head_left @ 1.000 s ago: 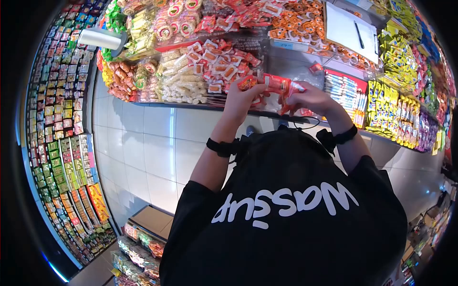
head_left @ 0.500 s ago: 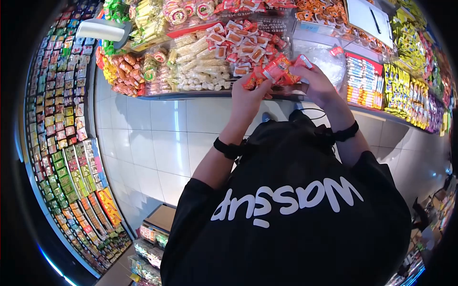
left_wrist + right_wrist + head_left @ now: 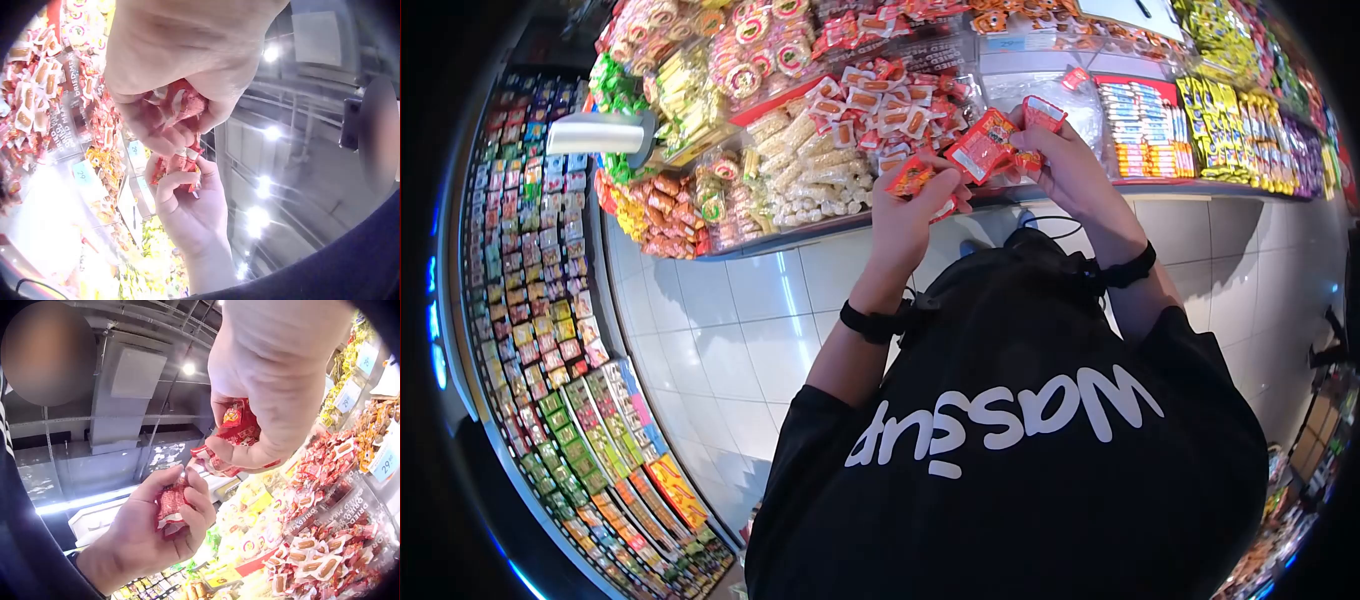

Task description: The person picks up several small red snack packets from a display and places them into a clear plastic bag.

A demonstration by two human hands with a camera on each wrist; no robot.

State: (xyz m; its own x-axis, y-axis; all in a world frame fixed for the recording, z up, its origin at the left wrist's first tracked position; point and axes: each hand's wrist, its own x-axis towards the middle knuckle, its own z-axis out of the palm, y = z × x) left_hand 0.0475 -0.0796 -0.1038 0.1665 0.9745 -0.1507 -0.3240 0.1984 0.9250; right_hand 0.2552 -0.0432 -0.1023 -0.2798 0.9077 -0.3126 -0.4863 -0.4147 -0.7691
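Both hands are together over the front edge of a candy display, each holding small red snack packets. My left hand [image 3: 908, 212] grips a few red packets [image 3: 912, 178] between thumb and curled fingers; in the right wrist view, one red packet [image 3: 172, 505] shows inside its fingers. My right hand [image 3: 1068, 165] pinches others, among them a printed packet [image 3: 982, 148] lying between the hands and another red packet [image 3: 1043, 113] at the fingertips. Seen from the left wrist, the left hand covers part of its packets, and the right hand [image 3: 195, 212] is just below.
Wrapped red-and-white candies [image 3: 890, 105] and pale stick sweets [image 3: 810, 165] fill bins by the left hand. A single red packet [image 3: 1076, 77] lies in a plastic-lined bin [image 3: 1040, 98]. Bar snacks [image 3: 1145, 130] stand rightward; a roll [image 3: 600, 133] sits left.
The printed red packet between the hands has turned to show more of its face. My hands have come slightly farther apart, both still holding packets. The head view has shifted.
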